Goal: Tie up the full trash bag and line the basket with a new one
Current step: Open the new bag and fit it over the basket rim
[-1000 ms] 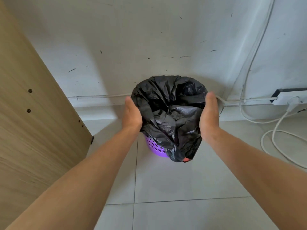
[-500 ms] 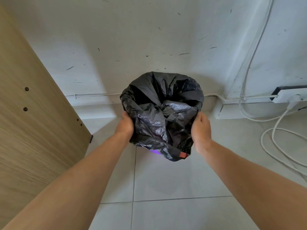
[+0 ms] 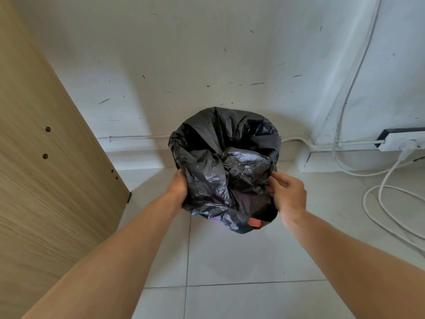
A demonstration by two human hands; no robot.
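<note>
A pale tiled floor carries a black trash bag between the left hand and right hand; white cables coil right of the right hand, a wooden panel stands left of the left.

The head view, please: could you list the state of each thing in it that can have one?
trash bag: mouth open, untied, folded over the basket
basket: nearly hidden, a purple sliver showing
left hand: gripping the bag's left edge
right hand: pinching the bag's right edge
plug: seated in the power strip
</note>
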